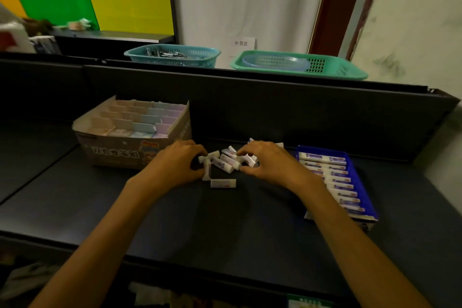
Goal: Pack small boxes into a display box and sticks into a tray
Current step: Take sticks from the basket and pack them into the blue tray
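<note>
- The left hand (178, 167) is on the dark table (237, 227), at the left side of a little pile of white sticks (226, 161).
- Its fingers are curled. The thumb and fingers pinch one white stick (207, 170) that stands almost straight up.
- The right hand (271, 162) is on the right side of the pile. Its fingers are curled too, and they hold a short white stick (250, 159) at the top of the pile.
- The sticks in the pile lie every which way, some on top of others, right between the two hands.
- One more stick (223, 183) lies flat by itself, just in front of the pile and near the left hand.
- A blue tray (360, 161) sits to the right, close to the right hand. A neat row of white sticks (335, 182) lies in it, side by side.
- A cardboard box (120, 152) sits to the left, behind the left hand. It has many small slots, and small pink, blue and purple boxes (142, 120) stand in them.
- Behind the table is a dark wall, and on a ledge past it sit a blue-green basket (172, 55) and a green basket (297, 64).
- The blue-green basket has small dark things in it, but they are too blurry to tell.
</note>
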{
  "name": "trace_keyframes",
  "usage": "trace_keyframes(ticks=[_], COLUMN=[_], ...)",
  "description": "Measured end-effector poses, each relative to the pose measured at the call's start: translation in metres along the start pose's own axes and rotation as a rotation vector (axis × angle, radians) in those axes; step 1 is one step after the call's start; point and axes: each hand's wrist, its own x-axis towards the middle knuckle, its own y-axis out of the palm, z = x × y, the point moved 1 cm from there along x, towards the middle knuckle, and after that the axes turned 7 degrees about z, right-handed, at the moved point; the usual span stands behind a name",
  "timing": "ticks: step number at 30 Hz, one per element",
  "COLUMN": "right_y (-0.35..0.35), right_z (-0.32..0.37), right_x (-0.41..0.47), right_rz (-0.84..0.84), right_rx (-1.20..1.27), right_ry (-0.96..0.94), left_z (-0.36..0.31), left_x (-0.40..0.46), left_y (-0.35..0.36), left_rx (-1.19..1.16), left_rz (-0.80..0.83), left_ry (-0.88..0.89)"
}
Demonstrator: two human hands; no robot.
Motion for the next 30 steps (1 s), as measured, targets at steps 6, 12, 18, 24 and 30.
trace_keyframes(ticks=[6,12,18,24,30], right_y=[0.017,0.027,0.025,0.026,0.021], right_z=[0.022,0.029,0.021,0.008,0.002], right_x=[0.005,0.007,0.000,-0.006,-0.012], right_rz=[0.091,0.161,0.172,0.171,0.104], right_rx=[0.038,0.009,0.023,0.063,0.122], right_ry=[-0.031,-0.028,0.032,0.083,0.093], left_z=[0.005,0.006,0.011,0.012,0.006], left_x=[0.001,0.009,0.020,0.019,0.017], left_y=[0.013,0.022,0.022,0.025,0.015], left_rx=[0.015,0.069,0.096,0.032,-0.005], left_rz=[0.054,0.070,0.108,0.114,-0.034], left_ry=[0.090,0.160,0.127,0.117,0.211])
